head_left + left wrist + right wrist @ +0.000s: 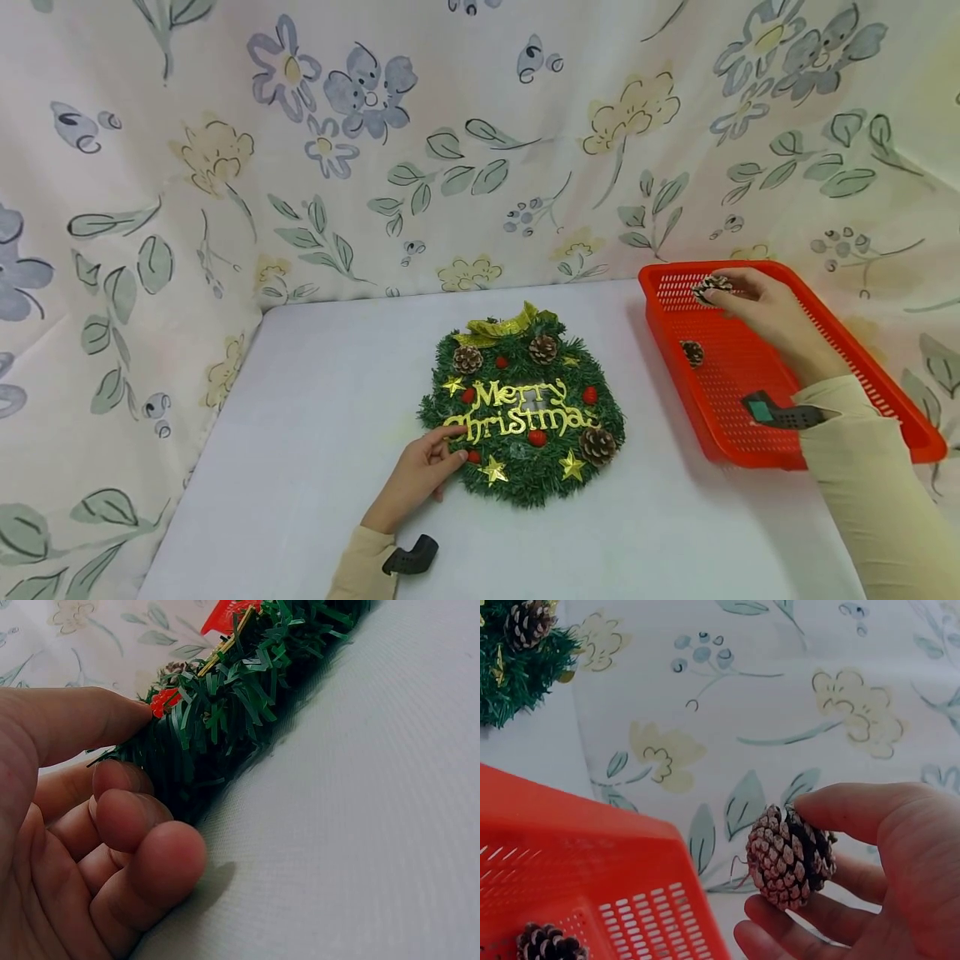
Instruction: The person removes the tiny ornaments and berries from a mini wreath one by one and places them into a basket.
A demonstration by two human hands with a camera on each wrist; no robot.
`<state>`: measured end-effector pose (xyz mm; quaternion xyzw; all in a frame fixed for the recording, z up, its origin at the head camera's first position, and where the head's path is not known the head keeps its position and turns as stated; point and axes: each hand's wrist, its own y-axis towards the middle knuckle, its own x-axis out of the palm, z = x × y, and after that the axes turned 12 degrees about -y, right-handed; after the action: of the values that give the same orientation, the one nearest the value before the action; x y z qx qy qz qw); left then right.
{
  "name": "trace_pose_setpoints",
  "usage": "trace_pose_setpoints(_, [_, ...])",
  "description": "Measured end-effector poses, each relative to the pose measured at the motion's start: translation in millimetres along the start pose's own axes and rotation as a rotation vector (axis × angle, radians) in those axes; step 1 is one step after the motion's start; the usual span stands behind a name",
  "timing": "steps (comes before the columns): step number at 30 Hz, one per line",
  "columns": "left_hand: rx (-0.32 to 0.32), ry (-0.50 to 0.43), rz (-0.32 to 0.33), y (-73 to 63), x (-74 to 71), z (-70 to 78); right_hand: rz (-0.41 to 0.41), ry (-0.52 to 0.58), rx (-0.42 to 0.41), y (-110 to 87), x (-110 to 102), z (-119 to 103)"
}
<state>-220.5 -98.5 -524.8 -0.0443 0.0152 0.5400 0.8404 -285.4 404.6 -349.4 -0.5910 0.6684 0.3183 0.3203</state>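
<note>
A green Christmas wreath [527, 458] lies on the table, bearing gold "Merry Christmas" lettering [517, 408], gold stars, red berries and several pine cones. At its lower left edge, my left hand [422, 475] pinches the greenery; in the left wrist view the thumb sits beside a red berry [165, 701] with the other fingers curled under the rim. My right hand [776, 312] holds a loose pine cone [789, 859] between thumb and fingers, over the far part of the red basket [750, 450]. A thin wire [737, 870] sticks out from this cone.
Another pine cone [692, 353] lies inside the basket near its left wall. The basket stands at the table's right side. A floral cloth [450, 108] hangs behind and beside the white table [315, 375]. A gold ribbon bow [502, 327] tops the wreath.
</note>
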Motion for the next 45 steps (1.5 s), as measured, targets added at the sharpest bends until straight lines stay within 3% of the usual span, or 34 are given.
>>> trace_pose_setpoints(23, [-0.016,-0.006,-0.010,-1.2,1.1,3.8,0.007,-0.004,0.036,3.5,1.3,28.4])
trace_pose_setpoints(37, [-0.026,-0.008,-0.013,-2.4,0.3,4.6,-0.061,0.011,0.095,2.3,3.3,43.8])
trace_pose_setpoints(45, [-0.031,-0.017,-0.017,-2.5,0.9,5.0,-0.140,0.033,0.175,0.8,3.1,49.3])
